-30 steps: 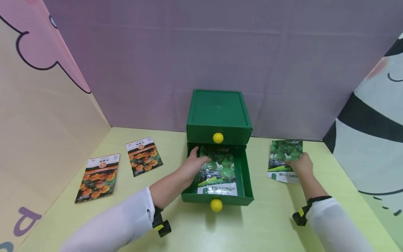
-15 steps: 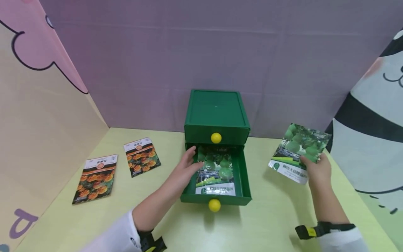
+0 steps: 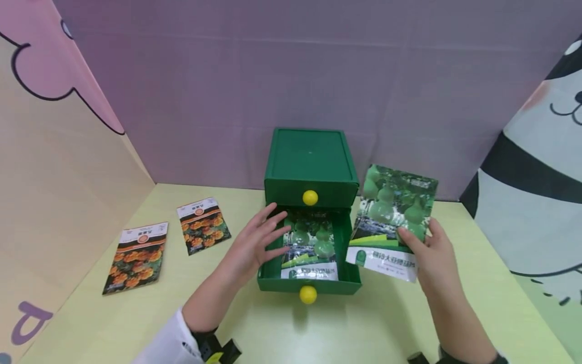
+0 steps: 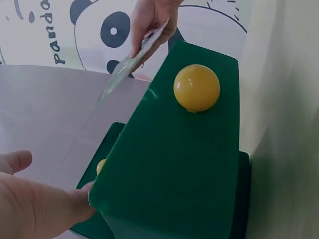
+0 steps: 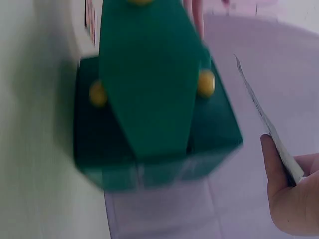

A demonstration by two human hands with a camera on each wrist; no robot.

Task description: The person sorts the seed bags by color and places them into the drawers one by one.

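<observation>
A green two-drawer box (image 3: 310,159) stands mid-table with its lower drawer (image 3: 309,285) pulled out. A green gourd seed packet (image 3: 311,250) lies flat inside it. My left hand (image 3: 273,227) hovers with spread, straight fingers over the drawer's left rim; in the left wrist view my left hand (image 4: 30,204) touches the drawer front's corner. My right hand (image 3: 420,237) pinches a second gourd packet (image 3: 393,215), held tilted in the air just right of the drawer. In the right wrist view the same packet (image 5: 269,129) shows edge-on above my thumb.
Two orange-flower seed packets (image 3: 203,225) (image 3: 136,250) lie on the yellow-green table at the left. Yellow knobs (image 3: 310,197) (image 3: 307,294) mark both drawer fronts. Cartoon-printed panels wall the table on the left, back and right.
My right hand lifted the gourd packet off the table and carried it left, up beside the drawer. My left hand drew back from the packet in the drawer and spread its fingers.
</observation>
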